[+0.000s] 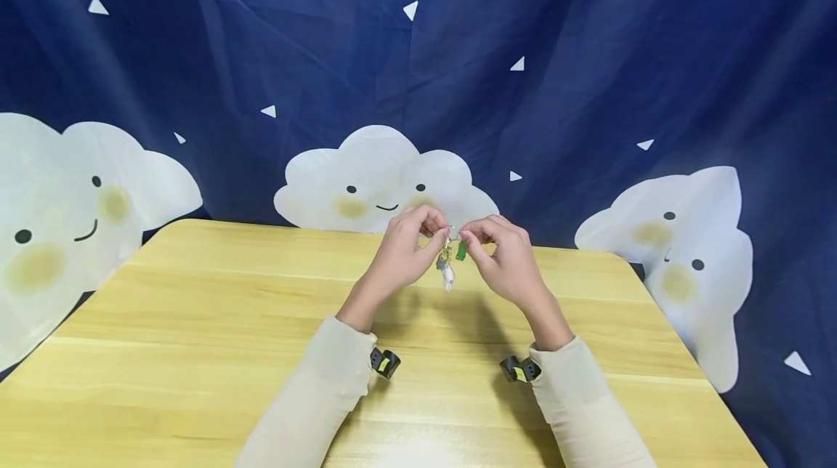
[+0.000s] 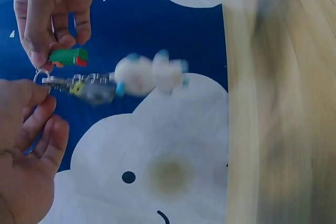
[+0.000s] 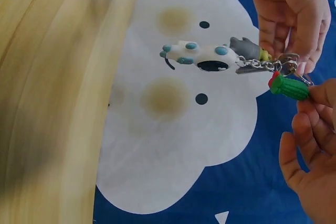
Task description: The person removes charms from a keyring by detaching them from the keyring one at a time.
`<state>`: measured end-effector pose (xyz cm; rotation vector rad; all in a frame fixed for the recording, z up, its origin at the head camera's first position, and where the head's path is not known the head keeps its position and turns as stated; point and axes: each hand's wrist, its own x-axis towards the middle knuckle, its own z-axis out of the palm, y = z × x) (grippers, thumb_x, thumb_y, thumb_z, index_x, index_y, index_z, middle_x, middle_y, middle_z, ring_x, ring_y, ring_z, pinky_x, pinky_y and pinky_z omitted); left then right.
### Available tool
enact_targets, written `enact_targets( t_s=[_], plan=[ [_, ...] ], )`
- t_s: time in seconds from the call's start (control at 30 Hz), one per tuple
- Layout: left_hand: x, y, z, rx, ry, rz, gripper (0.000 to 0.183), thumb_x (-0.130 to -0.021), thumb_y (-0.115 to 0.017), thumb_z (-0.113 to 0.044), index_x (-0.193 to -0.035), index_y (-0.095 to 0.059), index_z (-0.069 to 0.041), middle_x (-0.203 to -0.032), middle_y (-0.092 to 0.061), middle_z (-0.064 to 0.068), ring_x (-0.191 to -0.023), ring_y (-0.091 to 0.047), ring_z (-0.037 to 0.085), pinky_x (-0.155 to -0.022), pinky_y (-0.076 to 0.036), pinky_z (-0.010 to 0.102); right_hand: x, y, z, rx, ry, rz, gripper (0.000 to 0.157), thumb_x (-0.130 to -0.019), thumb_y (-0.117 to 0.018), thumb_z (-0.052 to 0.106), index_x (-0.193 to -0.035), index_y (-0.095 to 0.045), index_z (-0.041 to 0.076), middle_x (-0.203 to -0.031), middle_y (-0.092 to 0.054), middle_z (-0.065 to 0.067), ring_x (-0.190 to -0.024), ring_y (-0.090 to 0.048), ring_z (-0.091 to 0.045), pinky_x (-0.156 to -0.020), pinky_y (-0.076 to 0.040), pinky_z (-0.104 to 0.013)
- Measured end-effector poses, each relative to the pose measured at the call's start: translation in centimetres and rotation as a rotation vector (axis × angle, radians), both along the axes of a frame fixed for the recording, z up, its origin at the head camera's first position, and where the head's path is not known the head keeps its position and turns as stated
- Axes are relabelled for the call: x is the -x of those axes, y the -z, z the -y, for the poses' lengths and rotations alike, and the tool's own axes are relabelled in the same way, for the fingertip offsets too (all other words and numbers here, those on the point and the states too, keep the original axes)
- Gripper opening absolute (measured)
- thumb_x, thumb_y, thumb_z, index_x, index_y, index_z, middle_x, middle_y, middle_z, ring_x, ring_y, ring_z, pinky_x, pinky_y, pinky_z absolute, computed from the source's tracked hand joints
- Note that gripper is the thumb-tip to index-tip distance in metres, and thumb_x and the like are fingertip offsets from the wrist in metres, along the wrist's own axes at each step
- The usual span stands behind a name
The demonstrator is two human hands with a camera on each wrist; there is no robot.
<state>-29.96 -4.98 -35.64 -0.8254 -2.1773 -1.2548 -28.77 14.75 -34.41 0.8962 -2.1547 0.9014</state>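
Observation:
In the head view, both hands meet over the far part of the table, with a bunch of small charms hanging between them. My left hand point(image 1: 410, 244) pinches a metal key ring point(image 2: 42, 77) between thumb and fingertips. From that ring dangle a white figure with blue-green spots point(image 3: 205, 56) on a chain and a grey figure with a yellow part point(image 2: 94, 92). My right hand point(image 1: 506, 257) pinches the top end of a green ridged charm point(image 3: 291, 87) with a red piece, right beside the ring. The fingertips partly hide where charm and ring meet.
The pale wooden table point(image 1: 196, 323) spreads below both forearms. Behind its far edge hangs a dark blue cloth point(image 1: 327, 54) printed with white clouds and triangles. A small black camera sits on the left wrist point(image 1: 386, 363) and another on the right wrist point(image 1: 519, 369).

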Motion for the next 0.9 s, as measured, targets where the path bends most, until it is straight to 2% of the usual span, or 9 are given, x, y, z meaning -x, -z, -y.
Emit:
enact_targets(
  t_s=[0.17, 0.37, 0.57, 0.9],
  plan=[
    [0.01, -0.14, 0.16, 0.014, 0.07, 0.062, 0.003, -0.098, -0.065, -0.006, -0.099, -0.062, -0.004, -0.092, -0.064, 0.002, -0.091, -0.059, 0.015, -0.084, -0.054, 0.026, -0.14, -0.25, -0.27, -0.006, -0.018, 0.021, 0.009, -0.097, -0.07, 0.009, -0.093, -0.075, 0.002, -0.076, -0.064, 0.0, -0.071, -0.058, -0.013, -0.06, -0.047, -0.03],
    [-0.01, -0.2, 0.39, 0.033, 0.13, 0.108, 0.002, -0.101, -0.061, -0.006, -0.101, -0.06, -0.003, -0.091, -0.061, 0.003, -0.088, -0.058, 0.014, -0.084, -0.053, 0.027, -0.33, -0.33, -0.38, -0.062, -0.019, 0.036, 0.01, -0.099, -0.067, 0.008, -0.096, -0.074, 0.002, -0.079, -0.063, 0.0, -0.072, -0.054, -0.013, -0.061, -0.046, -0.032],
    [-0.11, -0.28, 0.42, 0.032, 0.116, 0.091, 0.011, -0.099, -0.063, -0.002, -0.097, -0.059, -0.012, -0.088, -0.061, 0.001, -0.085, -0.058, 0.014, -0.084, -0.053, 0.029, -0.54, -0.5, -0.31, -0.097, -0.019, 0.044, 0.007, -0.099, -0.067, 0.007, -0.097, -0.072, 0.003, -0.079, -0.06, 0.0, -0.072, -0.051, -0.013, -0.062, -0.044, -0.03],
    [-0.19, -0.52, 0.68, 0.06, 0.1, 0.07, 0.011, -0.097, -0.066, -0.001, -0.094, -0.062, -0.01, -0.085, -0.062, 0.0, -0.084, -0.06, 0.014, -0.087, -0.054, 0.031, -0.48, -0.53, -0.34, -0.071, -0.041, 0.107, 0.008, -0.099, -0.067, 0.007, -0.094, -0.073, 0.004, -0.079, -0.061, 0.001, -0.071, -0.053, -0.013, -0.061, -0.046, -0.032]
  ],
)
